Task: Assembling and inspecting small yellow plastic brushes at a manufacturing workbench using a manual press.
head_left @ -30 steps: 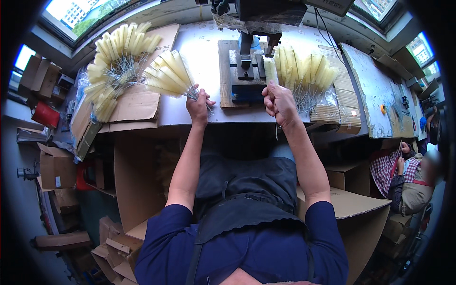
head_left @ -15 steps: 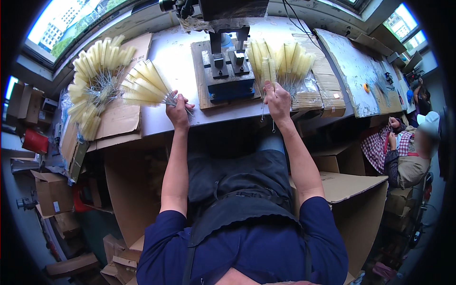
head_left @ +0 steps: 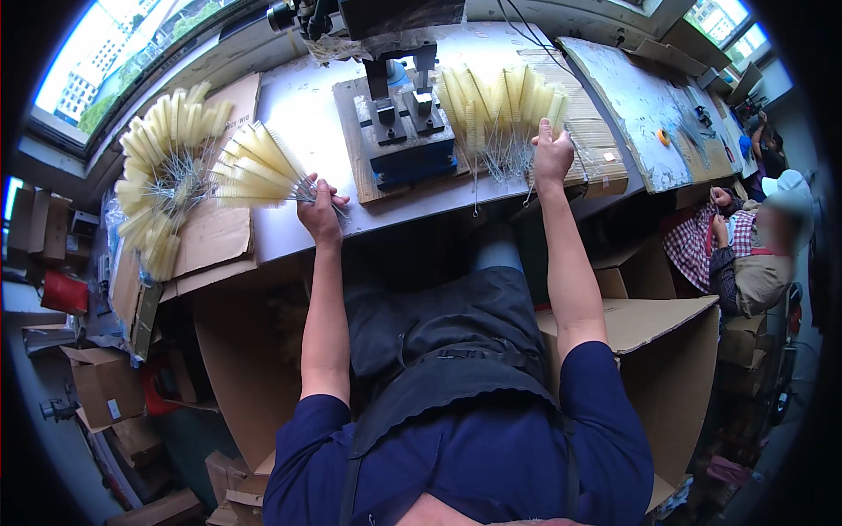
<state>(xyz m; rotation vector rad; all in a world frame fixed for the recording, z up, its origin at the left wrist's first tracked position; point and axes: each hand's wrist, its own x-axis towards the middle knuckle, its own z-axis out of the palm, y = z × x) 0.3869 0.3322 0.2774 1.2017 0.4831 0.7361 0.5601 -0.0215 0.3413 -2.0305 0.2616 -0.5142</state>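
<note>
My left hand (head_left: pixel 321 213) is closed round the wire stems of a fan of tube brushes (head_left: pixel 256 171) with pale yellow bristles, the heads pointing up and left. At the right-hand pile of similar brushes (head_left: pixel 500 96), my right hand (head_left: pixel 553 160) has its fingers pinched on a brush (head_left: pixel 556 109) at the pile's right side; a looped wire end hangs beside that hand. Its grip is partly hidden by the fingers. Between the hands stands a small press fixture (head_left: pixel 409 145) with a blue base and dark metal blocks, on a wooden board.
A larger heap of brushes (head_left: pixel 167 158) lies on cardboard (head_left: pixel 215 232) at the left. Flattened cardboard (head_left: pixel 601 167) is under the right pile. Open cartons (head_left: pixel 649 324) stand below the table edge. Another person (head_left: pixel 745 241) sits at the far right beside a second table (head_left: pixel 631 114).
My right hand has moved right, from the left side of the right-hand pile to its right side. A brush it held now lies at the pile's left. My left hand keeps its bundle.
</note>
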